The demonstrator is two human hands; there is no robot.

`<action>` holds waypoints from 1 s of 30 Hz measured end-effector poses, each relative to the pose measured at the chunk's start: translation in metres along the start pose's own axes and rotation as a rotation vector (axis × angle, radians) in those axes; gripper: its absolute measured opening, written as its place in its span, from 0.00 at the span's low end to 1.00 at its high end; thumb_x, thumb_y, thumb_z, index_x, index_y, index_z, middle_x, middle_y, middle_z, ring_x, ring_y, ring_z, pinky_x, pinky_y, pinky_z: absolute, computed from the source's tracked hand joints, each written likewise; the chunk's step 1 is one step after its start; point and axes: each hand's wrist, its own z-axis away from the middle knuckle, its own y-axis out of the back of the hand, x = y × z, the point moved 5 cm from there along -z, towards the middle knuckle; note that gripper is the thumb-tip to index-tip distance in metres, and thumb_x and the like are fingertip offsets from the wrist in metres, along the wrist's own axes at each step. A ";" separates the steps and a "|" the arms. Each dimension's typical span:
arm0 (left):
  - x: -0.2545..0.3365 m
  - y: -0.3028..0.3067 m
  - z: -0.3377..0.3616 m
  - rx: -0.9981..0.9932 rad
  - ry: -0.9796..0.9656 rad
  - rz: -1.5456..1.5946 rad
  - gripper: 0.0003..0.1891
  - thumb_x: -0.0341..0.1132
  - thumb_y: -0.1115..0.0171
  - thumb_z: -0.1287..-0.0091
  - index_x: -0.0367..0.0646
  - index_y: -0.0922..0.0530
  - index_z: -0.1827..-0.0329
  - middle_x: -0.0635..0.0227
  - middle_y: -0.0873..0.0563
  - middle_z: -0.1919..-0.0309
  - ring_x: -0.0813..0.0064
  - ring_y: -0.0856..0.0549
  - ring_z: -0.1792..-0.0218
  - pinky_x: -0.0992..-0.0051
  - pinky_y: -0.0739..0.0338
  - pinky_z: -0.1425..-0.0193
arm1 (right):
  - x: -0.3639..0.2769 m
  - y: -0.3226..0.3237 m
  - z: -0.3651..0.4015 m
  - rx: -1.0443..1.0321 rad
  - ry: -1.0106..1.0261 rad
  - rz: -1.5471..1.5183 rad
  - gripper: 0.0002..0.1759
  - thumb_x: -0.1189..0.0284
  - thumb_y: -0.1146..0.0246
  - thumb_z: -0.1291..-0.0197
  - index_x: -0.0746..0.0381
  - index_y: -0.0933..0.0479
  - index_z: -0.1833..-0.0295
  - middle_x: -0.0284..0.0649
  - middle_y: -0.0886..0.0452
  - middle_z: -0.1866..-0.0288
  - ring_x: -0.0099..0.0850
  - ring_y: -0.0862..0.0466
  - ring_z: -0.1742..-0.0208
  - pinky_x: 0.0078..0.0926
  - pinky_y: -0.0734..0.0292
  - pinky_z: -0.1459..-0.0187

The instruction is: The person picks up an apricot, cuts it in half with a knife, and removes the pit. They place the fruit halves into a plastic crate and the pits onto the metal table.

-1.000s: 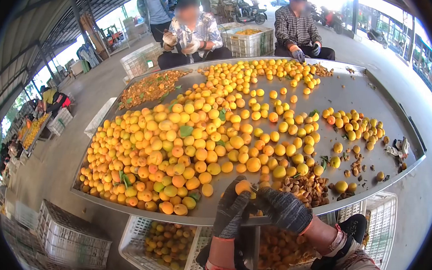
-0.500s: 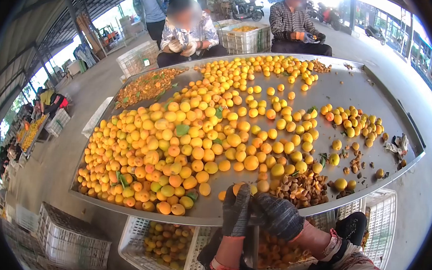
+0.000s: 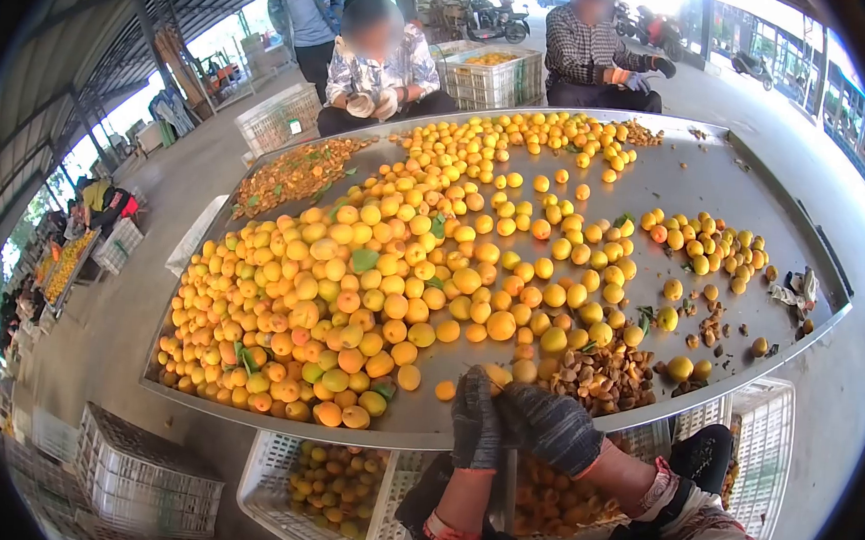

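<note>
At the front edge of the metal table, my left hand (image 3: 477,421) and my right hand (image 3: 552,429), both in dark grey knit gloves, are closed and pressed together. An orange apricot (image 3: 496,376) shows between their fingertips, pinched from both sides; its lower part is hidden by the gloves. To the left spreads a large heap of apricots (image 3: 319,312), yellow to orange with a few green leaves. Just beyond my right hand lies a pile of brown pits and scraps (image 3: 610,381). Single apricots lie close to my fingers.
The steel table (image 3: 699,188) has a raised rim. Below it stand white crates, one with apricots (image 3: 257,479) and one under my arms. Stacked crates (image 3: 148,471) stand at lower left. Two people (image 3: 381,71) (image 3: 593,55) sit across the table; another person (image 3: 305,15) stands behind.
My hands have come closer together, and the apricot has shifted slightly right, between both sets of fingertips. Across the table, the checked-shirt person's hands have moved apart.
</note>
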 end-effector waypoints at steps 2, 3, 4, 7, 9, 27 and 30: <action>-0.015 0.002 -0.004 0.008 0.278 0.135 0.22 0.46 0.54 0.32 0.33 0.28 0.50 0.61 0.22 0.56 0.73 0.24 0.55 0.74 0.29 0.50 | 0.005 -0.003 0.003 0.003 -0.152 -0.082 0.20 0.75 0.42 0.46 0.66 0.30 0.46 0.48 0.24 0.54 0.41 0.21 0.58 0.30 0.23 0.59; -0.013 0.001 -0.002 0.006 0.282 0.133 0.22 0.46 0.54 0.32 0.33 0.28 0.50 0.61 0.22 0.56 0.73 0.24 0.55 0.74 0.29 0.50 | 0.005 -0.005 0.004 0.003 -0.156 -0.083 0.20 0.75 0.42 0.46 0.66 0.30 0.46 0.48 0.24 0.54 0.41 0.21 0.58 0.30 0.23 0.59; -0.003 -0.001 0.003 0.016 0.309 0.160 0.21 0.45 0.55 0.31 0.32 0.28 0.50 0.59 0.22 0.55 0.72 0.24 0.54 0.73 0.30 0.49 | 0.004 -0.006 0.005 0.063 -0.133 -0.105 0.20 0.75 0.42 0.45 0.66 0.31 0.45 0.46 0.24 0.53 0.39 0.21 0.56 0.29 0.23 0.58; 0.013 0.001 0.007 0.016 0.138 0.078 0.19 0.42 0.54 0.31 0.32 0.28 0.52 0.56 0.22 0.56 0.67 0.23 0.55 0.71 0.30 0.49 | 0.014 -0.024 0.007 0.186 -0.110 -0.321 0.19 0.74 0.43 0.42 0.67 0.32 0.45 0.42 0.23 0.53 0.32 0.21 0.54 0.27 0.25 0.54; 0.021 0.002 0.008 -0.002 -0.049 -0.034 0.18 0.41 0.53 0.32 0.33 0.27 0.53 0.55 0.21 0.57 0.64 0.23 0.57 0.70 0.30 0.49 | 0.020 -0.029 0.011 0.245 -0.122 -0.517 0.19 0.72 0.43 0.40 0.67 0.32 0.44 0.39 0.23 0.52 0.28 0.22 0.53 0.25 0.26 0.52; 0.017 -0.017 0.011 -0.355 0.103 0.108 0.17 0.40 0.54 0.32 0.32 0.26 0.54 0.58 0.19 0.60 0.72 0.21 0.60 0.74 0.26 0.55 | 0.032 0.020 0.005 0.007 -0.169 -1.048 0.31 0.81 0.35 0.52 0.63 0.36 0.39 0.41 0.31 0.43 0.29 0.30 0.43 0.26 0.28 0.46; -0.024 -0.019 0.007 -0.194 0.132 0.127 0.16 0.39 0.51 0.34 0.32 0.27 0.55 0.59 0.20 0.60 0.72 0.21 0.60 0.75 0.27 0.54 | 0.044 0.004 0.004 0.098 -0.157 -0.858 0.29 0.73 0.33 0.52 0.62 0.32 0.43 0.38 0.27 0.45 0.27 0.28 0.46 0.26 0.30 0.45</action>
